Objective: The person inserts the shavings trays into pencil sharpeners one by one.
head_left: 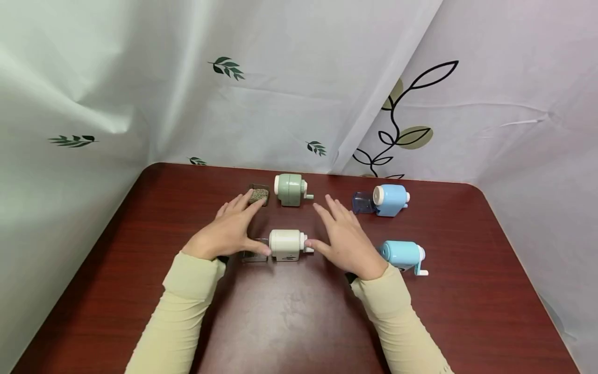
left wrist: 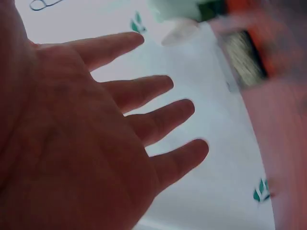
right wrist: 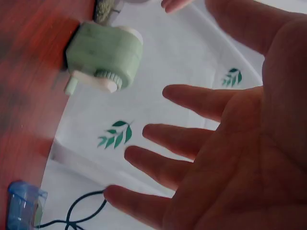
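My left hand point(head_left: 229, 228) is held over the table with straight, spread fingers and nothing in them. Its thumb overlaps the clear drawer point(head_left: 252, 258) beside a cream crank pencil sharpener point(head_left: 284, 243) in the head view. Past its fingertips lies a small see-through drawer point(head_left: 253, 186) of pencil shavings, left of a green crank pencil sharpener point(head_left: 289, 190). My right hand point(head_left: 348, 244) is also spread and holds nothing, its thumb overlapping the cream sharpener's crank end. In the right wrist view, the green sharpener point(right wrist: 103, 55) stands beyond those fingers.
To the right stand a blue pencil sharpener point(head_left: 392, 200) with a dark clear drawer point(head_left: 362, 202) beside it, and a light blue one point(head_left: 403, 253) partly behind my right hand. A white leaf-patterned curtain point(head_left: 280, 114) borders the reddish-brown table point(head_left: 448, 311).
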### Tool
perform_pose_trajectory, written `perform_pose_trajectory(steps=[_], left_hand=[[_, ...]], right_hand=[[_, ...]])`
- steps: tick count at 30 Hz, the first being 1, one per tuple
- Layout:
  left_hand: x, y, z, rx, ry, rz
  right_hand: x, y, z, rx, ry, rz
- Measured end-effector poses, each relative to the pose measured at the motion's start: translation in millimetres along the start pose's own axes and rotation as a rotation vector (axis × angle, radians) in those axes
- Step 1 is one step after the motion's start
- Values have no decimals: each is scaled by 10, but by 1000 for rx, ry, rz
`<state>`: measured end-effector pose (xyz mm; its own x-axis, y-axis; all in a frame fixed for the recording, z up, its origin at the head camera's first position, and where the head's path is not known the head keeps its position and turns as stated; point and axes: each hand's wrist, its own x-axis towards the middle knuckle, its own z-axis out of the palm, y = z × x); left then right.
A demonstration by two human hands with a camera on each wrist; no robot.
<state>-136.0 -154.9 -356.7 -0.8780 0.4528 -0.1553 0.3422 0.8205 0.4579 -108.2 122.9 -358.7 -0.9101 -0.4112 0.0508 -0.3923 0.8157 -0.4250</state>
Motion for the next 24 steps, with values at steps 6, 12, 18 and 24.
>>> perform_pose_trajectory(steps=[6, 12, 18, 24], left_hand=[[-123, -216, 41, 19, -42, -20], [-174, -314, 157, 47, -56, -22], [-161, -363, 237, 72, -29, 8], [-159, -380, 268, 86, -10, 6]], right_hand=[[35, -62, 108, 19, -36, -73], [100, -114, 223, 25, -77, -95], [132, -141, 277, 13, -62, -127], [148, -128, 322, -1, -53, -142]])
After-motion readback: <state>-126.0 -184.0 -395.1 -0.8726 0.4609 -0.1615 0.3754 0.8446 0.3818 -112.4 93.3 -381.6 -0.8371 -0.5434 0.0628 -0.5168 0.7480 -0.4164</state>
